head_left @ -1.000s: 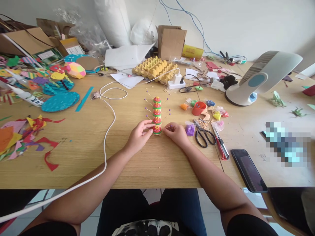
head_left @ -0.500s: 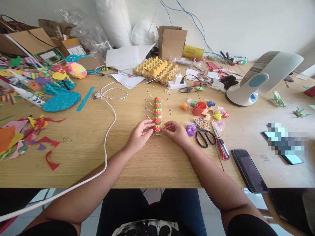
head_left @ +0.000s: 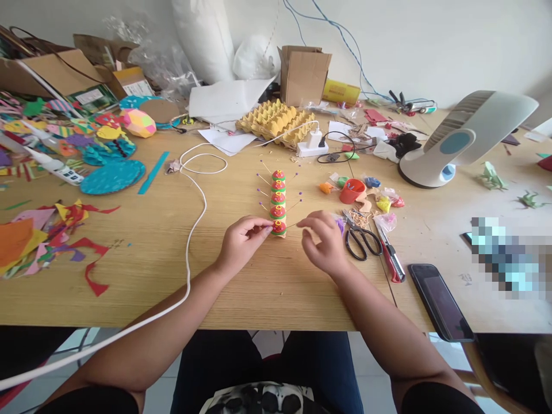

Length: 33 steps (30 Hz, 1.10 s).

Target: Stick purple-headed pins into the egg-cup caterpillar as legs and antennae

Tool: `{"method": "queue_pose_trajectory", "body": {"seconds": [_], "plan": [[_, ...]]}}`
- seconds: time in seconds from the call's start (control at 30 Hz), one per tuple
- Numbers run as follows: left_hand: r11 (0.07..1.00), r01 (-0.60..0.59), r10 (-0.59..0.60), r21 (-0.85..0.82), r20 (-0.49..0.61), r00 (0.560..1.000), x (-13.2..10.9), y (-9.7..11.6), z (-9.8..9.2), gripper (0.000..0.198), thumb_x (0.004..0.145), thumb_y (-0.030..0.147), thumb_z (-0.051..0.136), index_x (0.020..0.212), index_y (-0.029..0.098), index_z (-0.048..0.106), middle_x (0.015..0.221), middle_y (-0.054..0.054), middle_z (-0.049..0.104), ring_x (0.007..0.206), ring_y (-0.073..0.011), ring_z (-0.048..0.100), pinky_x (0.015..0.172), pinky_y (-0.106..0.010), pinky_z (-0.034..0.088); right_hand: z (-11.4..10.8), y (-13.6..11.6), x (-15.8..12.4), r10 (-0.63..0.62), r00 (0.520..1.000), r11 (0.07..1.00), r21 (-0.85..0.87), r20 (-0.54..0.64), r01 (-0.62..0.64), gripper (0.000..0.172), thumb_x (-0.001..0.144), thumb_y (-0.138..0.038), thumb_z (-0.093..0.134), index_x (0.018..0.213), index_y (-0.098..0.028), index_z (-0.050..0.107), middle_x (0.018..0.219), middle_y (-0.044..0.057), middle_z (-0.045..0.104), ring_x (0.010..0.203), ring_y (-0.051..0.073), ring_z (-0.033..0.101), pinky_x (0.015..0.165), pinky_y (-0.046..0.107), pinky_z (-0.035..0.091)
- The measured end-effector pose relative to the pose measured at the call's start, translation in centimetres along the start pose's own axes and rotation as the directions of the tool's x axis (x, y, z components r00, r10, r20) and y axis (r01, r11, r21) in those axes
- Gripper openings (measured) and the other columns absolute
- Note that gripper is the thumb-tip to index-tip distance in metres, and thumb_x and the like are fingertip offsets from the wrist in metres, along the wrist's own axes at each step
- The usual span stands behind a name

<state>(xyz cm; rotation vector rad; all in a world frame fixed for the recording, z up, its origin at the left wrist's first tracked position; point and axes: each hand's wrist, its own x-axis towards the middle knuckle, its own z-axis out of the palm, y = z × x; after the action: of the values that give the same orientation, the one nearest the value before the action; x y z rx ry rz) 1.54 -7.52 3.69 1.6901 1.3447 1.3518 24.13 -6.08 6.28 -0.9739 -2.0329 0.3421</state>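
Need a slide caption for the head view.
Left hand holds a craft caterpillar; right hand hovers beside it, scissors nearby.

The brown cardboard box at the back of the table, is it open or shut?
Open. The cardboard box has its top flaps standing up, so its top is uncovered. What is inside cannot be seen.

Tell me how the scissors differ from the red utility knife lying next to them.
The scissors are black, with two loop handles that spread wide. The utility knife is red, a single slim straight bar. The scissors lie nearer the right hand, while the utility knife lies farther out, toward the phone. Both lie flat on the table, running lengthwise away from the person.
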Motion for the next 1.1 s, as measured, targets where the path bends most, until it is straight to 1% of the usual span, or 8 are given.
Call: {"method": "queue_pose_trajectory", "body": {"seconds": [0.13, 0.27, 0.4, 0.57, 0.7, 0.8, 0.9, 1.1], "plan": [[1.0, 0.01, -0.01, -0.019, -0.016, 1.0, 0.1, 0.1, 0.1, 0.02, 0.088, 0.039, 0.07, 0.095, 0.021, 0.075, 0.093, -0.004, 0.072, 0.082, -0.016, 0.064, 0.074, -0.028, 0.051, 0.6, -1.4, -0.2, -0.061, 0.907, 0.984, -0.129, 0.416, 0.125, 0.016, 0.096, -0.025, 0.053, 0.097, -0.021, 0.069, 0.096, 0.008, 0.065, 0.091, 0.021, 0.057, 0.081, 0.034, 0.046], [0.998, 0.04, -0.04, -0.046, 0.004, 0.999, 0.1, 0.2, 0.2, 0.021, 0.085, 0.041, 0.073, 0.088, 0.02, 0.072, 0.085, -0.003, 0.07, 0.076, -0.015, 0.062, 0.07, -0.028, 0.05, 1.7, -1.8, -0.5, 0.065, 0.803, 0.951, -0.282, 0.592, 0.13, 0.012, 0.094, -0.029, 0.061, 0.096, -0.02, 0.069, 0.1, 0.009, 0.066, 0.092, 0.022, 0.057, 0.075, 0.033, 0.045], [0.996, 0.049, -0.045, -0.075, 0.053, 0.998, 0.0, 0.2, 0.3, 0.022, 0.083, 0.041, 0.074, 0.082, 0.02, 0.068, 0.081, -0.002, 0.068, 0.07, -0.0138, 0.059, 0.064, -0.027, 0.048, 2.6, -1.5, -1.0, 0.136, 0.784, 0.926, -0.358, 0.606, 0.116, 0.014, 0.096, -0.028, 0.058, 0.093, -0.018, 0.068, 0.099, 0.01, 0.067, 0.094, 0.023, 0.059, 0.079, 0.033, 0.047], [0.994, 0.035, -0.024, -0.105, 0.097, 0.995, -0.2, 0.2, 0.4, 0.022, 0.086, 0.042, 0.071, 0.085, 0.02, 0.068, 0.082, -0.003, 0.069, 0.073, -0.0152, 0.061, 0.067, -0.028, 0.049, 3.4, -1.1, -1.6, 0.112, 0.804, 0.909, -0.388, 0.585, 0.156, 0.018, 0.1, -0.024, 0.051, 0.095, -0.017, 0.067, 0.1, 0.013, 0.069, 0.095, 0.024, 0.061, 0.081, 0.033, 0.048], [0.992, 0.027, -0.015, -0.12, 0.096, 0.995, -0.2, 0.3, 0.2, 0.022, 0.09, 0.041, 0.067, 0.088, 0.019, 0.07, 0.084, -0.004, 0.07, 0.076, -0.0156, 0.062, 0.07, -0.027, 0.051, 3.0, -1.2, -1.2, 0.13, 0.824, 0.937, -0.341, 0.551, 0.08, 0.018, 0.102, -0.022, 0.047, 0.098, -0.018, 0.064, 0.093, 0.01, 0.07, 0.088, 0.021, 0.063, 0.077, 0.031, 0.046], [0.992, 0.042, -0.036, -0.117, 0.053, 0.998, -0.1, 0.3, 0.2, 0.021, 0.089, 0.04, 0.068, 0.094, 0.02, 0.073, 0.092, -0.004, 0.073, 0.08, -0.0164, 0.066, 0.073, -0.028, 0.053, 2.4, -1.2, -0.9, 0.105, 0.832, 0.979, -0.201, 0.545, 0.008, 0.016, 0.101, -0.021, 0.048, 0.097, -0.02, 0.063, 0.084, 0.006, 0.07, 0.08, 0.018, 0.063, 0.072, 0.028, 0.044], [0.992, 0.071, -0.07, -0.101, 0.011, 0.997, 0.1, 0.1, 0.2, 0.026, 0.09, 0.042, 0.066, 0.103, 0.021, 0.075, 0.1, -0.005, 0.076, 0.088, -0.0187, 0.069, 0.078, -0.03, 0.055, 2.1, -1.1, -0.9, 0.032, 0.862, 0.993, 0.084, 0.505, -0.086, 0.017, 0.098, -0.019, 0.05, 0.1, -0.022, 0.066, 0.091, 0.004, 0.072, 0.081, 0.016, 0.064, 0.074, 0.026, 0.046], [0.988, 0.093, -0.091, -0.122, 0.018, 0.996, 0.2, 0.0, 0.1, 0.031, 0.095, 0.045, 0.059, 0.109, 0.021, 0.074, 0.101, -0.007, 0.077, 0.093, -0.0202, 0.071, 0.086, -0.032, 0.057, 2.8, -0.7, -1.2, 0.114, 0.858, 0.849, 0.4, 0.501, -0.346, 0.022, 0.087, -0.016, 0.057, 0.098, -0.018, 0.076, 0.094, 0.006, 0.074, 0.08, 0.015, 0.067, 0.073, 0.027, 0.053]]}}
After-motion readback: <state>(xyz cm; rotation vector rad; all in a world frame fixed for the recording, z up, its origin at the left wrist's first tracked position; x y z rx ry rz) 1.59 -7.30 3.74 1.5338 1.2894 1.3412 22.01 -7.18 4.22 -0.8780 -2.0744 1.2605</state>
